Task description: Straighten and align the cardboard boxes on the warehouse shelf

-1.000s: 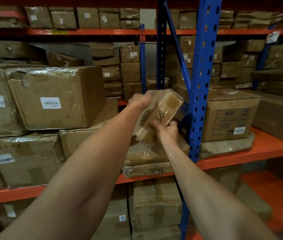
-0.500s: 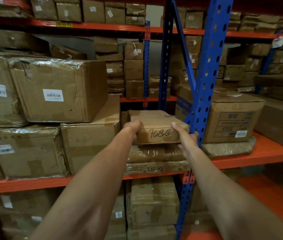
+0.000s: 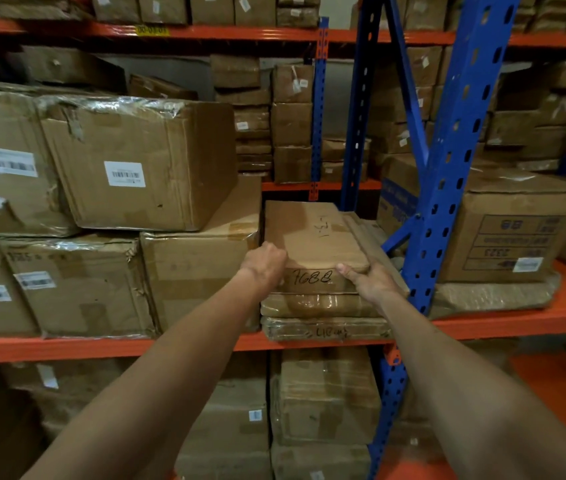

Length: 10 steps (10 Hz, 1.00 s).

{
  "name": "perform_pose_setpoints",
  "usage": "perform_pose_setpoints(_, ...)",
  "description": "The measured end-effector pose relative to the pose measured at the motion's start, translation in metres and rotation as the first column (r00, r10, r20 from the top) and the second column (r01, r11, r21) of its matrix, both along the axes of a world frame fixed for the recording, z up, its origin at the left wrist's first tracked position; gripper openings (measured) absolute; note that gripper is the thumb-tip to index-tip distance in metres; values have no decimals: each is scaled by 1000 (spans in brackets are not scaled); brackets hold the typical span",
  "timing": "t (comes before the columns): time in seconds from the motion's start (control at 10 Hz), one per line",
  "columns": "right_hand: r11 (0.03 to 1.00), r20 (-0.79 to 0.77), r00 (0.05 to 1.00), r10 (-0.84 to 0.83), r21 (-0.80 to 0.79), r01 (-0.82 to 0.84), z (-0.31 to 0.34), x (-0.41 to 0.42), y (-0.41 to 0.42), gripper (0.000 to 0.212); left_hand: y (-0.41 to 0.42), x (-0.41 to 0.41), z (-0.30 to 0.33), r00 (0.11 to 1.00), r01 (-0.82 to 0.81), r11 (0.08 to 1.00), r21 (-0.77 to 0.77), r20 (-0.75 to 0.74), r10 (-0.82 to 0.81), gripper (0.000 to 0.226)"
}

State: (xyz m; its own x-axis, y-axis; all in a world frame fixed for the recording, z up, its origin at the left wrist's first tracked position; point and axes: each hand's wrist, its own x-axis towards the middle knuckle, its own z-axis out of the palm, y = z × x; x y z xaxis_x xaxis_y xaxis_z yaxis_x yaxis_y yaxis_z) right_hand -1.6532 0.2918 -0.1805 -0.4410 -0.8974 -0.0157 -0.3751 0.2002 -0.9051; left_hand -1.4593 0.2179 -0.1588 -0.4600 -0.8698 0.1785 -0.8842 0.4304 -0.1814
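Hands on the front corners of flat box marked 7688 [image 3: 312, 244]: left hand [image 3: 265, 265] curled over the near-left corner, right hand [image 3: 368, 279] with fingers spread, cupping the near-right corner. Box lies level atop two wrapped flat packs [image 3: 323, 317] on orange shelf beam [image 3: 101, 348]. Big carton [image 3: 191, 271] touches its left side; blue upright [image 3: 447, 188] just right. Tilted labelled carton [image 3: 136, 164] behind left, printed carton [image 3: 513, 233] beyond upright.

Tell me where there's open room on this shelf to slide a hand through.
Open gap: behind the 7688 box, below the far orange beam, beside the blue post. Crowded: the left hand is wedged against the neighbouring box; the right hand sits close to the post.
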Motion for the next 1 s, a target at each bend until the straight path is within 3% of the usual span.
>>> perform_pose_setpoints(0.1,1000,-43,999,19,23,-18,1,2,-8,73,-6,-1,7,955,99,968,-232,296,-27,37)
perform_pose_setpoints(0.2,997,-36,999,39,66,-37,1,4,-13,79,-8,-1,14,919,50,976,-210,392,38,29)
perform_pose_setpoints(0.3,995,-46,998,47,88,-42,1,4,-13,93,-4,-1,12,920,38,985,-171,390,32,20)
perform_pose_setpoints(0.6,988,-126,991,34,157,-14,7,8,-13,84,-1,-4,9,887,61,984,-170,461,25,27)
perform_pose_setpoints(0.8,982,-248,968,47,191,1,7,10,-1,78,11,27,0,819,89,989,-121,574,-3,67)
perform_pose_setpoints(1.0,952,-356,930,97,304,17,20,22,39,87,55,70,4,870,26,999,26,492,-35,74)
